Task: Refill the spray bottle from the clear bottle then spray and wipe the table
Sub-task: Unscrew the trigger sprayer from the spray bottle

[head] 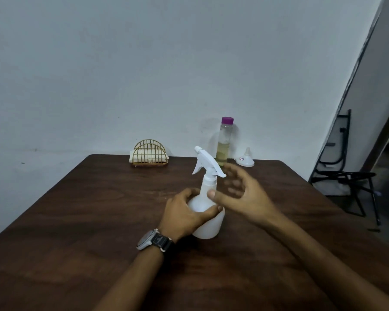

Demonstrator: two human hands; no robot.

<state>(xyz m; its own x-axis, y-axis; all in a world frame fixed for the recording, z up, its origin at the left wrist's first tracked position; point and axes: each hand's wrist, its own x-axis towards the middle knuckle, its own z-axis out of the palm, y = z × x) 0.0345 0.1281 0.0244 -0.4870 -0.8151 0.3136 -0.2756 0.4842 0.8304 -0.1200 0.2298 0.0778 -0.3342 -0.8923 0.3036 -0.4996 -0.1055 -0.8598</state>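
Fingers (189, 193) grip upright spray bottle (208, 227) (nozzle (198, 149) leftward).

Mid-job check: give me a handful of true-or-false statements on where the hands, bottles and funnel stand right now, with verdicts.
1. The left hand grips the body of the white plastic spray bottle. True.
2. The white trigger head is off the spray bottle. False: it sits on the neck.
3. The clear bottle of yellowish liquid has its purple cap on. True.
4. The right hand holds the small white funnel. False: it is open beside the spray bottle; the funnel stands at the brown wooden table's far edge.
5. The gold wire holder stands right of the clear bottle. False: left.
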